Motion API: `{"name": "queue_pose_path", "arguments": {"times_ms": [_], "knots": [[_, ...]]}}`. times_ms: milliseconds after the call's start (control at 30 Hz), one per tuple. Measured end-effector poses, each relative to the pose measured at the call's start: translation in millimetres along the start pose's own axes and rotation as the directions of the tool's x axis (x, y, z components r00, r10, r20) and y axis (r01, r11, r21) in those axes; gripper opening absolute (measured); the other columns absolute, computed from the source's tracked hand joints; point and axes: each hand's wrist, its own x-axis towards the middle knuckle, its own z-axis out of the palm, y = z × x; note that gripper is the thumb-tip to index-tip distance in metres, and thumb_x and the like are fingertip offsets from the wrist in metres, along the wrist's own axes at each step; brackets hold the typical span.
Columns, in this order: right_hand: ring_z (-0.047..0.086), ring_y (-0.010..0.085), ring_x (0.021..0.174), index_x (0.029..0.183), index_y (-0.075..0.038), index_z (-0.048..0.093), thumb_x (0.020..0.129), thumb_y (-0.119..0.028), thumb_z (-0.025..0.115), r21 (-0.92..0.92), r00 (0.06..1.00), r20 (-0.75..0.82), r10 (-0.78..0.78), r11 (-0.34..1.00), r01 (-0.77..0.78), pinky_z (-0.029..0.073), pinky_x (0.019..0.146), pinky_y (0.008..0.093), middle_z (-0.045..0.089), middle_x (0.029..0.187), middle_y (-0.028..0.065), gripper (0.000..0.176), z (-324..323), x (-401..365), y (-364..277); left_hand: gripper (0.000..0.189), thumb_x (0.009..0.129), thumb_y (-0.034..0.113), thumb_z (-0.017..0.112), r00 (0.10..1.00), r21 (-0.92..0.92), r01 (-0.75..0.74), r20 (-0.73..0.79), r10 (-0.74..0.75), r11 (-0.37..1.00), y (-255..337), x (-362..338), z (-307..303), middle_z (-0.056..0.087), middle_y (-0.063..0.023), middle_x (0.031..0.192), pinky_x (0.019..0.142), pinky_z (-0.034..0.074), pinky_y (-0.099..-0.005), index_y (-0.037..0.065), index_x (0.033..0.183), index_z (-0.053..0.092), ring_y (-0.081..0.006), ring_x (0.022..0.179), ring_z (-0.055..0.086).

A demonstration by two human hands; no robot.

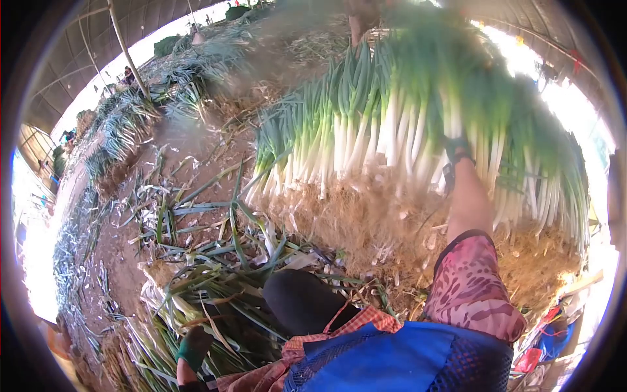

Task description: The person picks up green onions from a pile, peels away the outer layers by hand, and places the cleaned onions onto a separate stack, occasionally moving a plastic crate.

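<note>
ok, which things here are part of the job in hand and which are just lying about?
In hand: right hand, gloved, on the stacked green onions; their root mass below.
Lying about: loose leaves, with the left hand low among them; onion rows farther back; pole; red and blue clutter at lower right.

Your single head-worn view, wide fisheye, facing forward and down from above your arms, close over your right hand (457, 153) at the stacked green onions (366, 124), ground (189, 150) spreading left of that grip.
</note>
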Motion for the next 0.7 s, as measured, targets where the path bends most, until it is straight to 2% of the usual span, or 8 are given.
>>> {"name": "queue_pose_path", "arguments": {"times_ms": [67, 100, 200, 233, 333, 433, 567, 700], "knots": [[0.059, 0.0347, 0.110, 0.127, -0.007, 0.053, 0.084, -0.034, 0.068, 0.116, 0.979, -0.184, -0.084, 0.988, 0.106, 0.047, 0.097, 0.0425, 0.063, 0.118, 0.0166, 0.053, 0, -12, 9, 0.036, 0.082, 0.019, 0.072, 0.991, -0.159, 0.132, 0.002, -0.133, 0.978, -25, -14, 6, 0.065, -0.0042, 0.087, 0.064, 0.048, -0.0273, 0.002, 0.112, 0.060, -0.0117, 0.074, 0.059], [0.052, 0.0366, 0.121, 0.133, -0.006, 0.049, 0.089, -0.034, 0.062, 0.198, 0.999, -0.019, -0.035, 0.979, 0.038, 0.040, 0.102, 0.0436, 0.055, 0.129, 0.0223, 0.054, -22, -21, -1, 0.034, 0.084, 0.018, 0.070, 0.996, -0.087, 0.071, -0.053, -0.076, 0.994, -37, -19, 3, 0.064, -0.0020, 0.085, 0.060, 0.046, -0.0253, 0.003, 0.112, 0.060, -0.0096, 0.069, 0.057], [0.052, 0.0364, 0.120, 0.133, -0.006, 0.050, 0.090, -0.034, 0.061, 0.190, 0.989, -0.146, 0.031, 0.982, -0.003, 0.041, 0.102, 0.0433, 0.056, 0.128, 0.0223, 0.052, -34, -12, 6, 0.035, 0.084, 0.017, 0.070, 0.980, -0.253, 0.173, -0.055, -0.192, 0.952, -38, -35, -11, 0.065, -0.0031, 0.085, 0.058, 0.045, -0.0243, 0.002, 0.114, 0.060, -0.0092, 0.066, 0.056], [0.053, 0.0363, 0.120, 0.132, -0.006, 0.050, 0.090, -0.034, 0.061, 0.176, 0.982, -0.187, 0.042, 0.984, -0.008, 0.041, 0.101, 0.0432, 0.056, 0.128, 0.0223, 0.051, -36, -7, 8, 0.034, 0.084, 0.016, 0.070, 0.980, -0.334, 0.141, -0.086, -0.179, 0.932, -43, -37, -13, 0.065, -0.0034, 0.086, 0.058, 0.045, -0.0248, 0.001, 0.113, 0.060, -0.0097, 0.067, 0.057], [0.053, 0.0362, 0.119, 0.131, -0.007, 0.051, 0.090, -0.034, 0.059, 0.139, 0.972, -0.235, 0.004, 0.990, 0.030, 0.041, 0.101, 0.0430, 0.056, 0.127, 0.0223, 0.050, -34, -1, 9, 0.032, 0.084, 0.016, 0.070, 0.968, -0.265, 0.057, -0.221, -0.118, 0.963, -72, -29, -20, 0.065, -0.0033, 0.087, 0.060, 0.046, -0.0255, 0.000, 0.110, 0.061, -0.0108, 0.070, 0.057], [0.054, 0.0360, 0.118, 0.131, -0.007, 0.052, 0.091, -0.034, 0.058, 0.075, 0.980, -0.163, -0.111, 0.989, 0.125, 0.042, 0.100, 0.0428, 0.057, 0.126, 0.0223, 0.048, -18, -6, 1, 0.032, 0.084, 0.016, 0.071, 0.969, -0.368, 0.135, -0.147, -0.201, 0.920, -51, -35, -16, 0.066, -0.0036, 0.090, 0.067, 0.048, -0.0269, 0.000, 0.109, 0.062, -0.0119, 0.076, 0.059], [0.054, 0.0358, 0.117, 0.129, -0.007, 0.053, 0.092, -0.034, 0.057, 0.004, 0.979, -0.057, -0.193, 0.981, 0.194, 0.042, 0.099, 0.0424, 0.057, 0.124, 0.0222, 0.046, 4, -7, -4, 0.034, 0.083, 0.017, 0.072, 0.979, -0.148, 0.142, -0.124, -0.161, 0.979, -29, -28, -6, 0.067, -0.0053, 0.094, 0.074, 0.049, -0.0280, -0.001, 0.111, 0.062, -0.0128, 0.083, 0.060], [0.055, 0.0356, 0.116, 0.128, -0.008, 0.054, 0.093, -0.034, 0.055, 0.021, 0.980, -0.077, -0.185, 0.982, 0.187, 0.043, 0.098, 0.0421, 0.058, 0.123, 0.0222, 0.044, -6, 23, 6, 0.035, 0.083, 0.016, 0.072, 0.987, -0.184, 0.072, -0.128, -0.097, 0.980, -3, -26, -6, 0.068, -0.0061, 0.096, 0.076, 0.049, -0.0280, -0.001, 0.112, 0.062, -0.0136, 0.085, 0.061]]}}
